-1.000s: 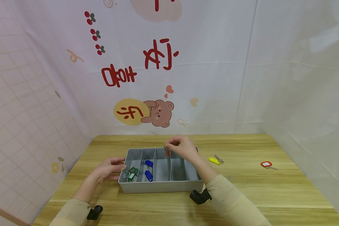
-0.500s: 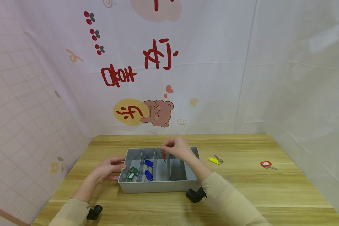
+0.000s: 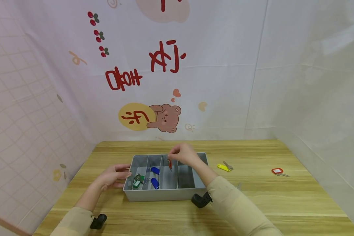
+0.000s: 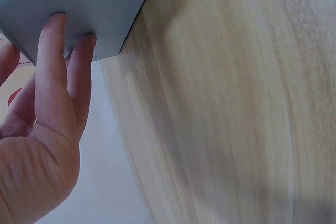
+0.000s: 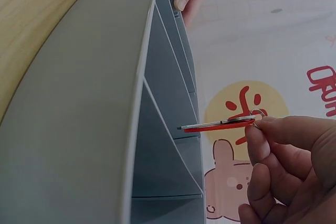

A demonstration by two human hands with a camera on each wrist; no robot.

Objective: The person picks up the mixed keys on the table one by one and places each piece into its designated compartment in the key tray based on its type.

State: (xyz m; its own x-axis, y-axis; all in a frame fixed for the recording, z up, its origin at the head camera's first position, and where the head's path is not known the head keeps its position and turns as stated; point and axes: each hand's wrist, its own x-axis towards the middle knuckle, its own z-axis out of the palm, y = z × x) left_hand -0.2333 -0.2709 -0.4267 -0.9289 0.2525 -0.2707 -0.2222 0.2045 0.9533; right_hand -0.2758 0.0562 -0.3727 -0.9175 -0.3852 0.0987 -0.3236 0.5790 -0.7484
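Note:
My right hand (image 3: 185,155) pinches a red key tag (image 5: 220,125) by its metal ring between thumb and forefinger. The tag and its key (image 5: 215,123) hang over the middle compartment of a grey divided tray (image 3: 165,195). At the tray's left end, my left hand (image 3: 113,177) holds the end wall, thumb over the rim and fingers against the outside, as the left wrist view shows. Green-tagged keys (image 3: 138,181) lie in the leftmost compartment. Beside them, the second compartment holds blue key tags (image 3: 155,183).
On the table right of the tray lie a yellow key tag (image 3: 223,167) with its key and, farther right, another red key tag (image 3: 277,170) with a key. A small clear-looking item (image 3: 239,186) lies near the right sleeve. A printed curtain (image 3: 218,82) stands behind the table.
My right hand has shifted left, bringing the red key tag from near the third divider to over the middle compartment, where it hangs lower. The left hand has stayed on the tray.

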